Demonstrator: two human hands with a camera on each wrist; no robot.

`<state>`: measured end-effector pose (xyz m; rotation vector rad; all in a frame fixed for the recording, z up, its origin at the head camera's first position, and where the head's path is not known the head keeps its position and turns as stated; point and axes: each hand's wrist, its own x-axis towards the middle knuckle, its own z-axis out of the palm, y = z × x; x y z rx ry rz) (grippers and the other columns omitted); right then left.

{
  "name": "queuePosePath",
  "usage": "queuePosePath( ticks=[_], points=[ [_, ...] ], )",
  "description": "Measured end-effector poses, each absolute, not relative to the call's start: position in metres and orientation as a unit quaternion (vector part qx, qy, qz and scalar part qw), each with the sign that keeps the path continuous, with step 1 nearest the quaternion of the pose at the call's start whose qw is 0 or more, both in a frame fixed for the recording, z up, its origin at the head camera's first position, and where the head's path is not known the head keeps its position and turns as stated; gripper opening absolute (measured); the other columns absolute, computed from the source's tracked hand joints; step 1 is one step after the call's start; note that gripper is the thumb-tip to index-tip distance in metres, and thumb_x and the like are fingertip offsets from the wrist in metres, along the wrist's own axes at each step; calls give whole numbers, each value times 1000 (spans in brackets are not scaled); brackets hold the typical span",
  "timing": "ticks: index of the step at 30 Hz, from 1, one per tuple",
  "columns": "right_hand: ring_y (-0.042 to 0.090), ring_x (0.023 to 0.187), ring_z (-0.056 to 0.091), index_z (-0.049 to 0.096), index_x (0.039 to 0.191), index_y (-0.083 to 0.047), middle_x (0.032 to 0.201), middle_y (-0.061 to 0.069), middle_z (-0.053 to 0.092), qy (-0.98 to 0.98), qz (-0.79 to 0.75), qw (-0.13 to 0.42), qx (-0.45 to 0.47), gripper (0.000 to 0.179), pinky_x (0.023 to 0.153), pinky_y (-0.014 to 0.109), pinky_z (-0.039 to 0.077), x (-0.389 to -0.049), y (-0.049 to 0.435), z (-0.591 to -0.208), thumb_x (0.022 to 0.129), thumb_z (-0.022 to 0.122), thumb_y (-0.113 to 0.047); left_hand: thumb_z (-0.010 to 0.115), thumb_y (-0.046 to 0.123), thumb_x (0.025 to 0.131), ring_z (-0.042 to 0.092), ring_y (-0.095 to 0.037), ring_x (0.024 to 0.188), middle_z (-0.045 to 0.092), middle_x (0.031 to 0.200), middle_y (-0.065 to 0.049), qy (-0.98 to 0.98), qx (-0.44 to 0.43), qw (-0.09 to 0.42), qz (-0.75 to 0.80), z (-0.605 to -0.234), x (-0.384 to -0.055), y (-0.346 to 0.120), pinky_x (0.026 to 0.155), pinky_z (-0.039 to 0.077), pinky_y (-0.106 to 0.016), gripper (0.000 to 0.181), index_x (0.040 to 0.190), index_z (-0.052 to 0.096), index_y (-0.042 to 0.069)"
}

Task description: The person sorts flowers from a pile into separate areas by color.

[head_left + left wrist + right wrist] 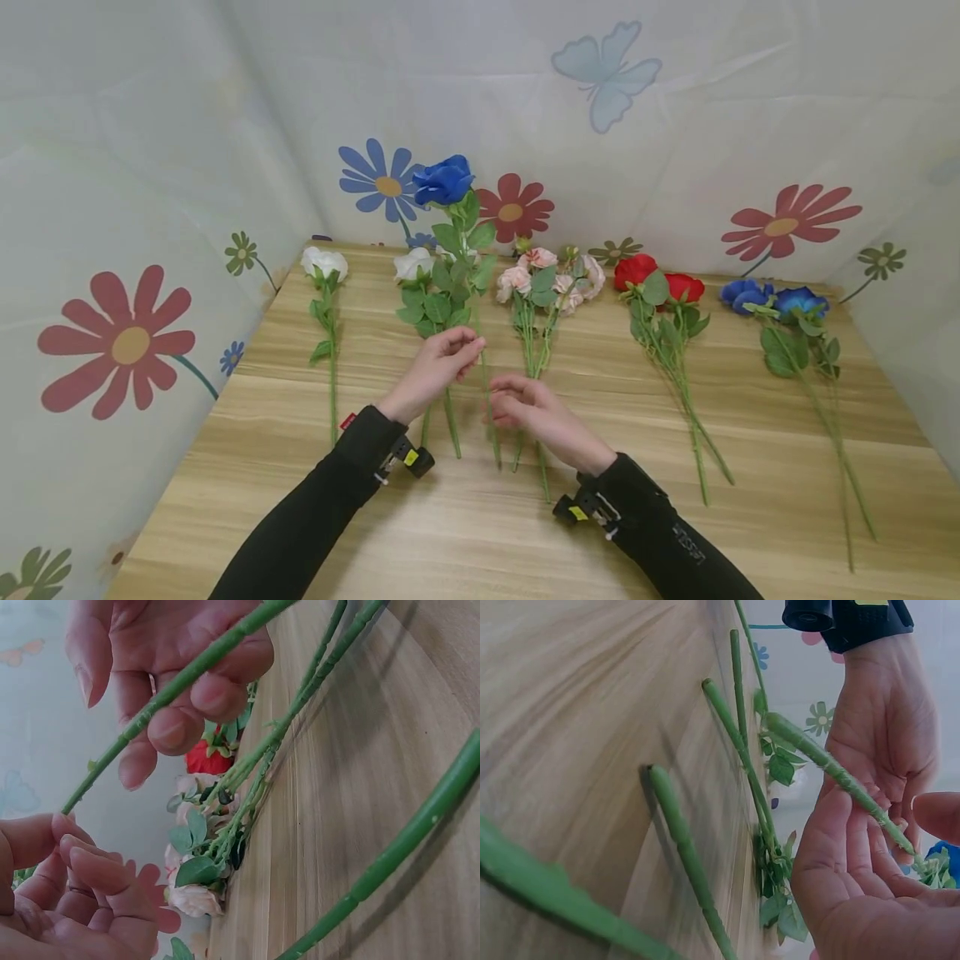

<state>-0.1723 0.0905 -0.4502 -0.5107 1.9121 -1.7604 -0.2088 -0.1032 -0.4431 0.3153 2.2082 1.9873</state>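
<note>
A blue artificial rose (444, 180) stands upright above the table, its leafy green stem running down between both hands. My left hand (438, 367) pinches this stem between thumb and fingertips, as the left wrist view shows at the lower left. Lower down, my right hand (543, 417) is beside the stem with loosely bent fingers. Seen from the right wrist, the stem (840, 776) passes across the right fingers, and the thumb (937, 817) stays apart from it. Pink roses (536, 275) lie just behind the right hand, and a white rose (412, 264) lies behind the left.
Another white rose (325, 264) lies at the left of the wooden table (480, 542). Red roses (637, 271) and blue roses (746, 296) lie to the right, stems toward the front. A flower-printed curtain (675, 158) hangs behind the table's back edge.
</note>
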Motion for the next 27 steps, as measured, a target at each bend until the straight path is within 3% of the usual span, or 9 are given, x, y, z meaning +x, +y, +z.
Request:
queuePosePath(
  ticks=[4, 10, 15, 19, 21, 27],
  points=[
    [37, 100, 57, 39, 133, 11, 110, 33, 56, 711, -627, 241, -208, 44, 86, 44, 49, -172, 92, -453, 99, 47, -16, 53, 28, 98, 41, -27, 68, 47, 79, -16, 748, 108, 73, 651, -444, -209, -101, 57, 33, -27, 25, 103, 58, 4],
    [22, 84, 61, 43, 131, 9, 100, 30, 58, 709, -623, 239, -230, 37, 66, 27, 47, -171, 92, -454, 100, 46, -11, 51, 25, 99, 40, -24, 68, 46, 75, -7, 748, 108, 86, 649, -440, -207, -101, 56, 32, -25, 23, 104, 57, 3],
    [21, 81, 61, 45, 129, 7, 99, 31, 56, 708, -626, 238, -224, 34, 64, 24, 47, -170, 93, -451, 99, 46, -8, 49, 19, 100, 46, -23, 72, 52, 82, -11, 761, 109, 84, 634, -433, -204, -99, 64, 40, -30, 22, 107, 57, 0],
    [22, 80, 59, 45, 128, 7, 100, 35, 54, 704, -632, 236, -223, 33, 63, 24, 47, -169, 96, -448, 98, 46, -6, 50, 23, 100, 56, -28, 86, 58, 97, -19, 775, 120, 62, 617, -434, -205, -97, 80, 49, -43, 26, 110, 58, 1],
    [23, 81, 59, 44, 128, 7, 100, 35, 53, 703, -633, 234, -224, 33, 63, 26, 47, -168, 98, -447, 98, 46, -6, 50, 27, 99, 58, -32, 91, 60, 100, -17, 782, 132, 43, 607, -438, -206, -96, 83, 49, -48, 28, 112, 59, 3],
    [33, 83, 59, 42, 130, 7, 99, 35, 53, 706, -632, 226, -224, 35, 65, 31, 46, -169, 108, -447, 100, 46, -10, 46, 35, 100, 60, -22, 96, 62, 108, -8, 819, 160, -14, 552, -443, -207, -97, 84, 50, -40, 34, 121, 57, 11]
  ],
)
